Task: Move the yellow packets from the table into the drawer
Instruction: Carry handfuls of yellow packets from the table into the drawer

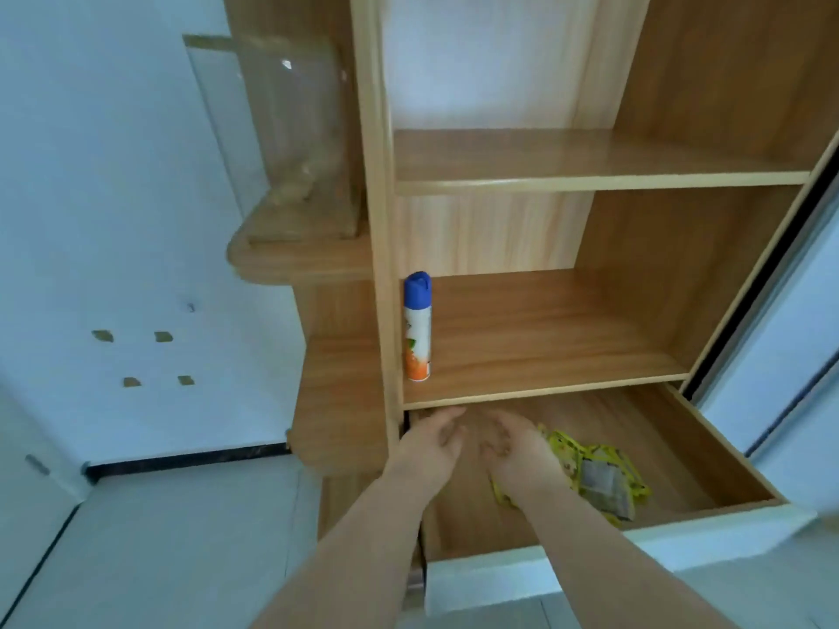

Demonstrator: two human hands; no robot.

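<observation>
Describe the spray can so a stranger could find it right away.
Start at the wooden cabinet with open shelves. On the lowest shelf, just above the open drawer, the spray can stands upright at the far left. It alone there has a blue cap.

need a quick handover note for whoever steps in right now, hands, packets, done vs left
Left hand: open, empty, over the drawer's back left.
Right hand: open, palm down, beside the yellow packets, gripping nothing.
Packets lie in a heap on the floor of the open drawer, right of centre.
Done: this batch is in the drawer.
Left: the table is out of view, so check it for more packets.
</observation>
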